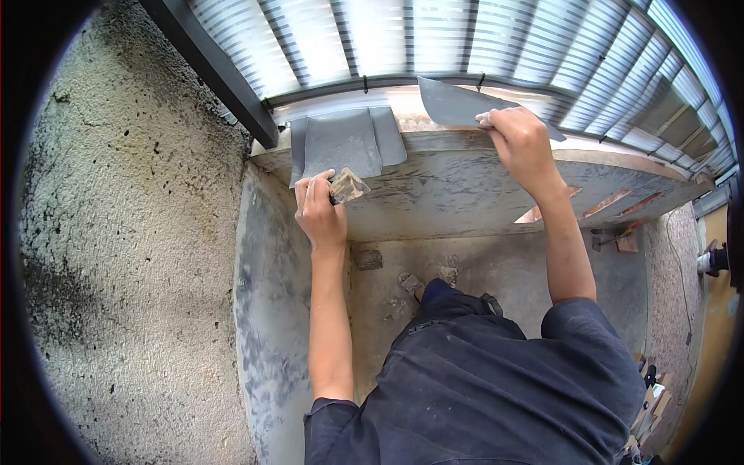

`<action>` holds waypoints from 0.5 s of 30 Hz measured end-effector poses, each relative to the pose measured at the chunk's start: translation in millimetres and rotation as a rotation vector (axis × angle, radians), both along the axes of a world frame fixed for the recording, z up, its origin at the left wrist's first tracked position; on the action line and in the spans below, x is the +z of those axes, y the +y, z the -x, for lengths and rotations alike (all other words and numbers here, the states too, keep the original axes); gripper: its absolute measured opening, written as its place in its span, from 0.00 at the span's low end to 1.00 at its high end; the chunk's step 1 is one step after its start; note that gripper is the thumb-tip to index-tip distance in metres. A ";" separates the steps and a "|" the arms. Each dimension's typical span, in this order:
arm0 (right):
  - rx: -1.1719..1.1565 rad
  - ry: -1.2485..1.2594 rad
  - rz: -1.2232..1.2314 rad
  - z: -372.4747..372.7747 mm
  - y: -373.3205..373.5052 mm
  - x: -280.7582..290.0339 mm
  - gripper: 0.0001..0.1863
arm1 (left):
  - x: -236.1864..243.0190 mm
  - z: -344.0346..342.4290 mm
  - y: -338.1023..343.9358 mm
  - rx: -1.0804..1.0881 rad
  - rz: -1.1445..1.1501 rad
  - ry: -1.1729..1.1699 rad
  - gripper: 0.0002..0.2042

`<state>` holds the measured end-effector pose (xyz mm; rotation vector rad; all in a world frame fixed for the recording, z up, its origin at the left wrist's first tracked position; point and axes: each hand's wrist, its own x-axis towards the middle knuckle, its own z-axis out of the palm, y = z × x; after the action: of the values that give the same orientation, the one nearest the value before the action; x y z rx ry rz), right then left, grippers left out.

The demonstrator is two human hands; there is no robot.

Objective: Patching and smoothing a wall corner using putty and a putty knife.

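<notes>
My left hand [318, 211] is closed around a small putty knife [350, 187], its blade smeared with beige residue and pointing right. Its fingertips are at the lower edge of several overlapping dark grey sheets [341, 143], which look like sandpaper and drape over the wall's ledge. Whether the fingers also grip a sheet is hard to tell. To the right, my right hand [521, 143] pinches a loose, curved grey sheet [457, 105] of the same look by its near edge, above the ledge. Pale dust coats the fingertips.
A low grey-smeared wall [434, 186] runs ahead, with slatted translucent panels [434, 39] above it. A rough stained wall [139, 256] and dark metal post [217, 74] stand left. Tools [620, 239] lie on the floor at right, and rubble [369, 260] near my foot.
</notes>
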<state>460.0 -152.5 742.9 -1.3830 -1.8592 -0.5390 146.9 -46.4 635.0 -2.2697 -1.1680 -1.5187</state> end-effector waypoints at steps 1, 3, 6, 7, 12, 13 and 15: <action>-0.038 -0.065 0.052 1.0 -2.4 -7.3 0.02 | 3.4 -0.3 1.0 -0.008 0.028 -0.009 0.09; -0.054 -0.119 0.099 -1.0 -3.1 -26.6 0.04 | 12.7 -2.8 2.1 -0.011 0.037 -0.035 0.09; -0.026 -0.130 0.137 8.8 -8.8 -42.2 0.05 | 20.5 0.2 8.1 0.025 0.062 -0.064 0.09; -0.018 -0.165 0.085 13.0 -11.3 -43.8 0.06 | 21.7 0.9 9.2 0.041 0.083 -0.070 0.10; -0.063 -0.190 0.022 2.2 12.9 -66.9 0.07 | 37.5 -4.3 18.0 0.047 0.026 -0.057 0.11; -0.064 -0.193 0.018 -2.1 22.5 -73.3 0.07 | 40.6 -5.7 18.3 0.042 0.025 -0.054 0.11; -0.058 -0.184 -0.023 -9.5 40.9 -85.5 0.06 | 45.8 -9.4 18.4 0.034 0.035 -0.048 0.11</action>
<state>469.5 -111.7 657.4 -1.4157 -1.9553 -0.7364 156.2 -27.9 680.8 -2.2352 -1.2487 -1.5613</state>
